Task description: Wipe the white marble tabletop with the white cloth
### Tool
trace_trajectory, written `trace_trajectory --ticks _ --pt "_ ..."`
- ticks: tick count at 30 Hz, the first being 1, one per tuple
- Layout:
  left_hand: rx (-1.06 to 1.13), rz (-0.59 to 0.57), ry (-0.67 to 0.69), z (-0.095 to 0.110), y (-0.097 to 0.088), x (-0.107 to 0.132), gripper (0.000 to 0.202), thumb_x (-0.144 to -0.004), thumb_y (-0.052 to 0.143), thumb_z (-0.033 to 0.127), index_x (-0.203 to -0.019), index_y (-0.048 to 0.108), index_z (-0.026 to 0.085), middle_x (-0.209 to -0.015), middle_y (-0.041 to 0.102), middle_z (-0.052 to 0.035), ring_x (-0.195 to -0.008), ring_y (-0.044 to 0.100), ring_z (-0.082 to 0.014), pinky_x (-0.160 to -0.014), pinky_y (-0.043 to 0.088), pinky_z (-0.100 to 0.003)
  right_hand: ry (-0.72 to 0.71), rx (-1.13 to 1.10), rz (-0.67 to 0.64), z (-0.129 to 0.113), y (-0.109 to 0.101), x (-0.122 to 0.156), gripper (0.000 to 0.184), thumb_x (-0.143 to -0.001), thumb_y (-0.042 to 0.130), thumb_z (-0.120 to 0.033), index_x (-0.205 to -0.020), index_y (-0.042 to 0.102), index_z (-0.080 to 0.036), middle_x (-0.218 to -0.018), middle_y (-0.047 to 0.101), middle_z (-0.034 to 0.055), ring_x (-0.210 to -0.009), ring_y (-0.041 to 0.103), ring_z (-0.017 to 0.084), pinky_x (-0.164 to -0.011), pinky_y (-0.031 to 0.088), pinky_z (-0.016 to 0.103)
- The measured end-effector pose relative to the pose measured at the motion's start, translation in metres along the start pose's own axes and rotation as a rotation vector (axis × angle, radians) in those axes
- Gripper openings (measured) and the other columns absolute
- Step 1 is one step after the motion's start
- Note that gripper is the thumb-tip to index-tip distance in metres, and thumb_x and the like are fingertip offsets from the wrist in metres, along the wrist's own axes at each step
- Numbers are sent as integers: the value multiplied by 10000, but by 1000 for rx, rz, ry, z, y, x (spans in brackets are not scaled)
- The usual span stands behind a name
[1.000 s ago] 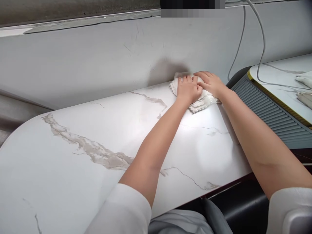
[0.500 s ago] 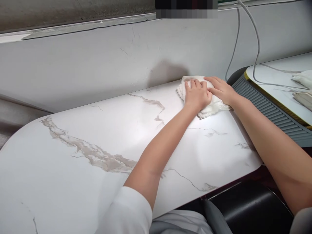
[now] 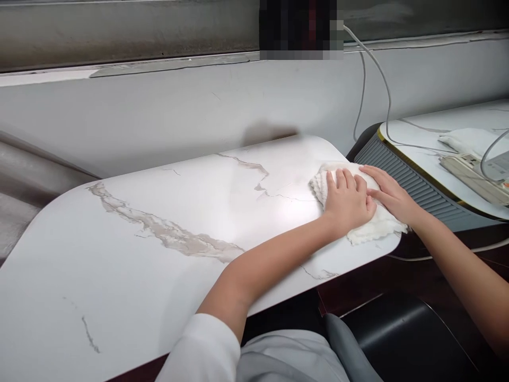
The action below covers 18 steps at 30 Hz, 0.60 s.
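Observation:
A folded white cloth lies at the right end of a white marble-patterned table. My left hand presses down on the cloth from above, its fingers bent into the fabric and gripping it. Close beside it, my right hand holds the cloth's right side, fingers pointing left and touching near the left hand's thumb. Part of the cloth hangs to the table's right edge. The underside of the cloth is hidden.
A grey ribbed cabinet with a marble-patterned top stands to the right, bearing a power strip and a white cloth. A cable hangs along the wall. Below the table is a black chair seat.
Both hands have slid the cloth along the table's right end, from the far edge by the wall toward me. The camera's view has also shifted slightly.

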<state>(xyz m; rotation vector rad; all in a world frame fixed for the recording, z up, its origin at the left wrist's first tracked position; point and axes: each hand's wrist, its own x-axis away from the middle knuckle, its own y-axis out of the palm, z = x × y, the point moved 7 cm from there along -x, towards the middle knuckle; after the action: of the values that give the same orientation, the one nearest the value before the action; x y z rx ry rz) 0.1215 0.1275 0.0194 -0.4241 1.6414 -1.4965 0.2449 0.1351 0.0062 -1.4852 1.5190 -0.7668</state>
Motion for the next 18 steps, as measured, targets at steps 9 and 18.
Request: trace_trajectory --ticks 9,18 --pt "2 1 77 22 -12 33 558 -984 334 367 -1404 474 27 -1469 496 -238 -1398 435 -352 -1152 324 -539 -24 111 102 -16 -2 57 523 -971 298 -474 -1468 383 -335 -1550 397 82 -1466 318 280 -1222 231 489" --pt "0 44 98 15 -28 72 561 -977 345 364 -1399 487 23 -1454 512 -239 -1386 450 -358 -1140 345 -541 -32 283 164 -57 8 84 528 -994 223 -462 -1480 389 -340 -1545 411 84 -1475 304 309 -1172 296 561"
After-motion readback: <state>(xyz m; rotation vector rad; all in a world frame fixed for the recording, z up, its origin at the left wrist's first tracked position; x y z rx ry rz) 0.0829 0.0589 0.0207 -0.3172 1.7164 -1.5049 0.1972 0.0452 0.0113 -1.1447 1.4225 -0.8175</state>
